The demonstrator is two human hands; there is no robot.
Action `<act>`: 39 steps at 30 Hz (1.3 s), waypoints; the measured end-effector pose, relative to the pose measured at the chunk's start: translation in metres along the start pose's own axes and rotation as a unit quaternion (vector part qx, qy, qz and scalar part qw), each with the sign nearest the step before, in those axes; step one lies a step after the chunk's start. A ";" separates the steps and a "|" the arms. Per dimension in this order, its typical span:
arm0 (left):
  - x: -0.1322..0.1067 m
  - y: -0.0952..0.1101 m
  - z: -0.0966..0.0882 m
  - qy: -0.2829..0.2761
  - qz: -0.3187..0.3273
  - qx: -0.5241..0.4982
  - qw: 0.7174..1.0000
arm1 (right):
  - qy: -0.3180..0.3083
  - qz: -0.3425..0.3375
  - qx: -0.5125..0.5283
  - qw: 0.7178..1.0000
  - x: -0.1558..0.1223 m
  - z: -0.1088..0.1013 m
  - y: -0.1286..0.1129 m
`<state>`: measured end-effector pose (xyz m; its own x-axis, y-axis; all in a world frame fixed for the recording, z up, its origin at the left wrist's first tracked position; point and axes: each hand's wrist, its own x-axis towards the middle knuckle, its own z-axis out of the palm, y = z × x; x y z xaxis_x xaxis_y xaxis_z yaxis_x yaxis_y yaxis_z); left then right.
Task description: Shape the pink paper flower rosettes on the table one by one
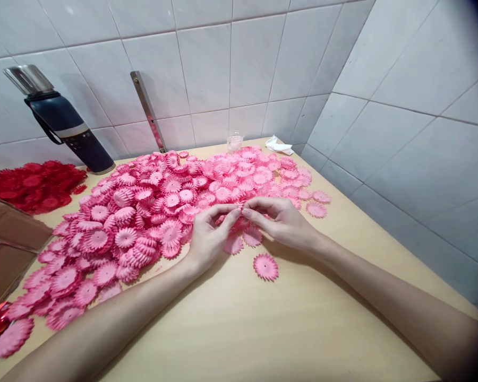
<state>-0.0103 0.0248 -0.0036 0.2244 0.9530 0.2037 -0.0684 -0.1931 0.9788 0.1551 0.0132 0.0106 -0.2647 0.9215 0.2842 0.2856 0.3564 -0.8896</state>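
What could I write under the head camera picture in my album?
Left hand and right hand seem to pinch something pink by a big heap of frilly pink discs.

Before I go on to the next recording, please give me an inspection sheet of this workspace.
Surface: pale table, light wood look.
Job's things: large heap of pink toothed discs, overlapping; one loose disc lies apart on the near side of the hands.
Clutter: red pile, dark blue bottle, clear cup, crumpled white paper, brown cardboard at the left edge.
Hands: left hand and right hand bare, thumb and forefinger tips brought close together at pink material; exact grip too small to tell.
Cables: nothing seen.
Surroundings: tiled walls behind and to the right; metal strip against the back wall.
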 end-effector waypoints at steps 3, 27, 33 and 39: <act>0.000 -0.003 -0.001 0.015 -0.002 0.007 1.000 | 0.000 0.001 0.011 1.000 0.000 0.000 0.000; -0.001 0.005 0.001 0.017 -0.019 0.004 1.000 | -0.004 0.016 -0.043 0.999 0.000 0.000 0.000; 0.001 -0.001 0.000 0.011 -0.001 0.031 0.999 | 0.005 0.033 0.000 0.999 -0.001 0.001 0.000; -0.001 -0.004 0.000 -0.006 0.013 0.039 0.999 | -0.002 0.043 0.077 0.996 -0.001 0.000 -0.002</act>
<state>-0.0105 0.0247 -0.0077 0.2354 0.9446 0.2285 0.0008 -0.2353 0.9719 0.1550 0.0118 0.0122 -0.2497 0.9469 0.2024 0.1631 0.2471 -0.9552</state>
